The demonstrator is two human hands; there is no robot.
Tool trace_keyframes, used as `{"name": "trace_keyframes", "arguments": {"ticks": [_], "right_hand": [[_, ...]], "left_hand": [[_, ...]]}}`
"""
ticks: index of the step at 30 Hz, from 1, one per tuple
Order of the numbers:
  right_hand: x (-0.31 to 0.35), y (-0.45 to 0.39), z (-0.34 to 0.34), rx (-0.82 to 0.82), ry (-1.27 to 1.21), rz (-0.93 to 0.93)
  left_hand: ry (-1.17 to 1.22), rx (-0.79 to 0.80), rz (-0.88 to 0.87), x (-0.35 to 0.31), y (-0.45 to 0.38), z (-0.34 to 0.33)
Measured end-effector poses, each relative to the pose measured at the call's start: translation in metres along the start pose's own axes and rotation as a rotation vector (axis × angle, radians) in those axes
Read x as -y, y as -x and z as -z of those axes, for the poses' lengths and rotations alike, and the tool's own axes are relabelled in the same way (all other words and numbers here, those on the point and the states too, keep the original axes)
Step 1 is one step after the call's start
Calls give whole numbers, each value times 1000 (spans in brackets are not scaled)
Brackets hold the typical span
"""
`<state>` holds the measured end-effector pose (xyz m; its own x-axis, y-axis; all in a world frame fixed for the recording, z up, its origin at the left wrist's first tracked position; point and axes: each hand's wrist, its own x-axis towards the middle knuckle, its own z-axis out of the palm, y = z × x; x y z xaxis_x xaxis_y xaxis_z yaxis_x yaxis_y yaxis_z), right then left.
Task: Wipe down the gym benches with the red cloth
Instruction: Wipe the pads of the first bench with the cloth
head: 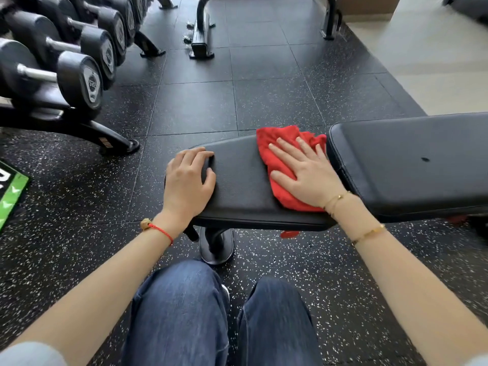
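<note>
The red cloth lies crumpled on the black padded seat of the gym bench, right of the frame's centre, with its far edge just beside the gap where the seat meets the longer back pad at the right. The right hand lies flat on top of the cloth, fingers straight and spread apart, pressing it down onto the seat; thin gold bracelets circle that wrist and forearm. The left hand rests on the narrow end of the seat at centre frame, its fingers curled over the pad's rounded edge and the thumb lying on the top surface, so it grips the seat end. A red string bracelet with a bead sits on the left wrist.

Below the seat, the bench's black foot stands on the speckled black rubber floor. The person's knees in blue jeans fill the bottom centre. In the upper left, a rack of black dumbbells runs back along the frame edge. Another bench's frame stands at the top centre, and a green floor marking shows at the left edge.
</note>
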<state>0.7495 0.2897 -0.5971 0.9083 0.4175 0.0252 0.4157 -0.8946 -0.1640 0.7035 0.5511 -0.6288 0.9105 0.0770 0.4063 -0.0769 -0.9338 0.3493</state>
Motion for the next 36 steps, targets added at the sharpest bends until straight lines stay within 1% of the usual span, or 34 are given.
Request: {"name": "trace_keyframes", "arguments": {"ticks": [2,4,8,10,11,13,16,18,19,22,25,27,30,33,35,36], "right_hand": [[1,-21,0,8,-49,-74],[19,-36,-4,6,-52,-72],[56,-16,-13,-17,-73,95],[57,8,-16,-49,-82,166],[53,16,-16,-62,-98,171],[36,21,-13,-76,-141,125],[13,-2,-8,-88,-176,-56],[12,-27,-5,-84,-147,-143],[16,-37,-5,-77,-118,-151],[42,-44,-8,-50,-119,-59],[65,-12,-15,-56,-136,122],[64,12,-17,-74,-142,174],[37,21,-13,-91,-183,92],[13,-4,-6,-92,-181,-96],[15,-26,-4,-93,-126,-168],[22,-33,-5,-86,-90,-162]], "left_hand": [[-3,2,7,-1,-1,0],[-2,4,17,-2,-1,0],[9,-2,23,-2,0,1],[21,-3,28,-1,1,1],[29,-3,26,-1,1,2],[41,-1,21,1,1,2],[43,2,19,1,2,1],[38,-4,21,1,1,1],[36,-6,23,1,1,1],[50,-9,31,0,1,1],[80,-17,47,1,2,1],[72,-18,47,2,3,2],[62,-17,41,4,5,4],[40,-18,43,3,6,2],[26,-26,51,1,5,1],[22,-29,56,0,5,1]]}}
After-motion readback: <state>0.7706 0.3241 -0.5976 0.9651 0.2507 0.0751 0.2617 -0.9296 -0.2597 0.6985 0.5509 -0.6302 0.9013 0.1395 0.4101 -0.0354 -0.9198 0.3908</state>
